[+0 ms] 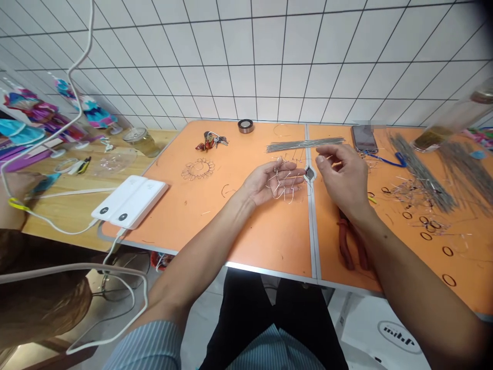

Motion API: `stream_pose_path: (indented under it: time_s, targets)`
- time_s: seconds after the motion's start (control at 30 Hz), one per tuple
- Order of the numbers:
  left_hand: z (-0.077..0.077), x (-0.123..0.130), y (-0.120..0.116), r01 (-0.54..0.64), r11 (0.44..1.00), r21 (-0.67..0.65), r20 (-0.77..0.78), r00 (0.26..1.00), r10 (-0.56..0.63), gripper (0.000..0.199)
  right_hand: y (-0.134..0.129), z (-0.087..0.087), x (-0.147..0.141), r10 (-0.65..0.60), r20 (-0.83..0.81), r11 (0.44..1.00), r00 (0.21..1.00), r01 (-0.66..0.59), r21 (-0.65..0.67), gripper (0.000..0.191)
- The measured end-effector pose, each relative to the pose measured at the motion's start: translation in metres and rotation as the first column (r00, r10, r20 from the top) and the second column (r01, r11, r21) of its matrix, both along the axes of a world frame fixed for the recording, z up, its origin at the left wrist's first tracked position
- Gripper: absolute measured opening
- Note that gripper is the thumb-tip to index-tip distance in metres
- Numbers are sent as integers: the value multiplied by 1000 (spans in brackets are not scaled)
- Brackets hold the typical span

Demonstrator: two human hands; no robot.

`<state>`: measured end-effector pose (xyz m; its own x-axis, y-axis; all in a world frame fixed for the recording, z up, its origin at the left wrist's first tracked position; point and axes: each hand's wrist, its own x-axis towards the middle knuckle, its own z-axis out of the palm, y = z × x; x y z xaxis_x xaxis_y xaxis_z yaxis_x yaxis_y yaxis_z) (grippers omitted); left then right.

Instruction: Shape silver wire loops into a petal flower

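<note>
My left hand (278, 181) is turned palm up over the orange table, its fingers stretched out. Several bent pieces of thin silvery wire (285, 191) lie across its palm and fingers. To its right, my right hand (341, 172) is raised with the fingers curled and the thumb close to the index finger; whatever it pinches is too small to make out. Behind both hands lies a bundle of straight wires (304, 145). Red-handled pliers (345, 244) rest below my right hand, partly hidden by my forearm.
On the left are a wire ring of loops (197, 169), keys (215, 140) and a white box with cables (131, 201). A tape roll (245, 126) and a phone (364, 139) lie at the back. Wire bundles (423, 177) and dark rings (447, 251) cover the right. Another person's arm (17, 198) shows far left.
</note>
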<state>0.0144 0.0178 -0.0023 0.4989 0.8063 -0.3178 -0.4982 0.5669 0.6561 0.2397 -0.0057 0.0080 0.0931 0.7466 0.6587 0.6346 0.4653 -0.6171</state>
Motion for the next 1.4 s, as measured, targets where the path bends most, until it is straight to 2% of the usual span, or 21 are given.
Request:
stream_pose_path:
  time_s: [0.23, 0.4, 0.7, 0.97, 1.2, 1.33, 1.4]
  targets:
    - [2, 0, -7, 107, 994, 35, -67, 992, -105, 45, 0, 1, -1, 65, -42, 994, 997, -68, -89, 21]
    - [-1, 1, -7, 124, 991, 49, -84, 989, -120, 42, -1, 0, -5, 94, -69, 984, 993, -103, -143, 13]
    - [-3, 6, -5, 67, 998, 8, -59, 996, -66, 48, -2, -1, -7, 111, -108, 980, 988, -127, -155, 12]
    - [-6, 6, -2, -3, 999, -48, -42, 999, 1, 37, -2, -1, -6, 100, -104, 978, 990, -116, -171, 13]
    - [-2, 6, -2, -47, 994, -100, -76, 996, 40, 29, -2, 2, -5, 156, -119, 968, 981, -176, -180, 13]
    - [1, 4, -4, -75, 993, -87, -77, 995, 69, 29, 6, -1, 6, 100, -206, 972, 973, -140, -188, 21]
    - [4, 4, -6, -72, 995, -63, -68, 995, 67, 28, 13, -4, 13, 51, -249, 969, 967, -108, -220, 19]
